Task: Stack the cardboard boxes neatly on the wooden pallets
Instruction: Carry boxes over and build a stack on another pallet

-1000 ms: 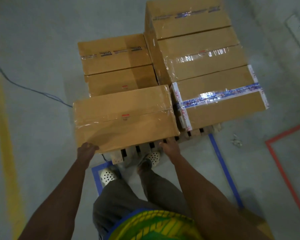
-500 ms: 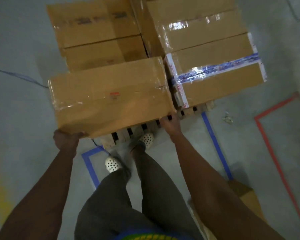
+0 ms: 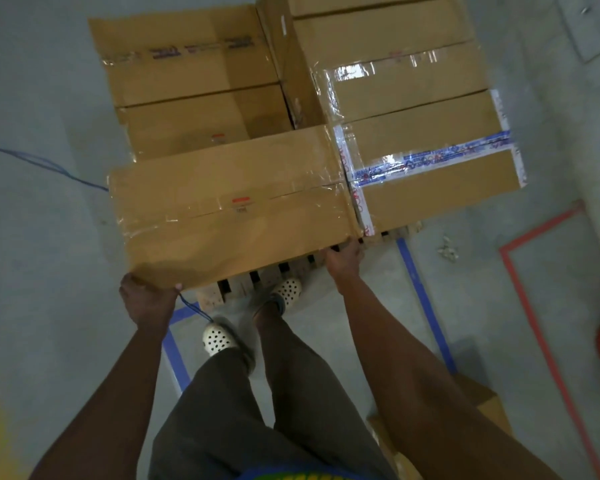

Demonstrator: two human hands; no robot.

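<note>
I carry a long cardboard box (image 3: 236,206) sealed with clear tape, held over the front left of the wooden pallet (image 3: 229,289). My left hand (image 3: 146,297) grips its near left corner from below. My right hand (image 3: 343,263) holds the near right bottom edge. The box's right end sits against a box with blue-and-white tape (image 3: 433,171) on the taller right stack. Two lower boxes (image 3: 191,91) lie behind it on the left.
Blue floor tape (image 3: 423,299) marks the pallet's bay, and red tape (image 3: 534,323) outlines a zone to the right. A blue cable (image 3: 42,164) runs across the floor at left. Another cardboard box (image 3: 482,410) lies behind my right arm. My feet stand at the pallet's front edge.
The box has stayed in both hands while I stepped closer to the pallet; it now sits tighter against the right stack.
</note>
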